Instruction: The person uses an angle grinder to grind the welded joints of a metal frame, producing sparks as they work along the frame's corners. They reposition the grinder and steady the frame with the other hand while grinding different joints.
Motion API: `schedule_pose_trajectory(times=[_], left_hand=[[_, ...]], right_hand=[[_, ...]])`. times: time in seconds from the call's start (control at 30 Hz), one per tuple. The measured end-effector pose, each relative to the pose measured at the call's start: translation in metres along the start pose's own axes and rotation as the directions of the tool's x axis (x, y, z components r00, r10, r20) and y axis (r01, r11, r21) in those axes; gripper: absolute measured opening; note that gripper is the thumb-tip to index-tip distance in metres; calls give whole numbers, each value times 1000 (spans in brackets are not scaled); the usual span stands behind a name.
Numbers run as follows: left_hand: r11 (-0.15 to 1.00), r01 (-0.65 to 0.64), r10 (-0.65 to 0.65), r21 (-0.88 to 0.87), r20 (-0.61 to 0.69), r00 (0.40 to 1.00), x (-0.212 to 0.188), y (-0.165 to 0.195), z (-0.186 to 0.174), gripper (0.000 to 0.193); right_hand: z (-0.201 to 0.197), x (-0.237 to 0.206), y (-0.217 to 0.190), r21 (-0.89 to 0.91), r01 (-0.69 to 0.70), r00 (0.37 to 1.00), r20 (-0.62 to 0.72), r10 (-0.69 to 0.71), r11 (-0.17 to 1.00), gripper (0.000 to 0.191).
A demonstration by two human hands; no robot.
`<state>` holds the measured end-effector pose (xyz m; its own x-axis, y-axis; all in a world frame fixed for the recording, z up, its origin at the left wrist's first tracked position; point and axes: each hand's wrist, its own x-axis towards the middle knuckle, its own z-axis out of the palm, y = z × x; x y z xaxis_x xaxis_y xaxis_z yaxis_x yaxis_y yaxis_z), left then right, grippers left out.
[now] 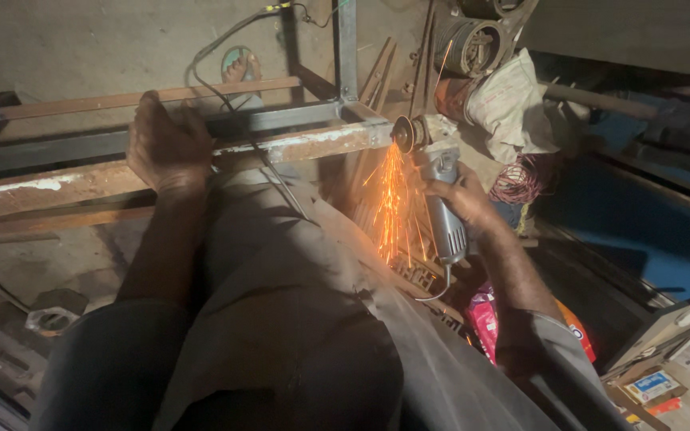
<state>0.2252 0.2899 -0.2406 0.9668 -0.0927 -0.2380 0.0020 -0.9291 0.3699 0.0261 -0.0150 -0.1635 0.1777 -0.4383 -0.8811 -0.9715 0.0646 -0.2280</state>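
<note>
Grey angle grinder (441,199) in right hand (463,201) grip, left hand (165,148) pressing rusty frame (305,142)

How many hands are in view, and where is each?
2. The left hand presses on the rusty metal frame; the right hand grips the angle grinder throwing sparks.

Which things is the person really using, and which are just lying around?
In use: angle grinder in the right hand, throwing sparks; rusty steel frame, steadied by the left hand.

Lying about: white sack, red packet, coiled red wire, cardboard boxes.
</note>
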Motion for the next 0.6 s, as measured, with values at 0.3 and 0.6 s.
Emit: schedule_pose_trajectory(times=[0.3, 0.6], left_hand=[[1000, -20, 21, 22, -9, 1000, 1, 0, -2, 50], [1000, -6, 7, -27, 19, 1000, 2, 4, -8, 47]], right_hand=[[1, -3, -8, 30, 43, 998, 41, -45, 999, 60], [0, -3, -16, -83, 60, 997, 54, -55, 995, 55]])
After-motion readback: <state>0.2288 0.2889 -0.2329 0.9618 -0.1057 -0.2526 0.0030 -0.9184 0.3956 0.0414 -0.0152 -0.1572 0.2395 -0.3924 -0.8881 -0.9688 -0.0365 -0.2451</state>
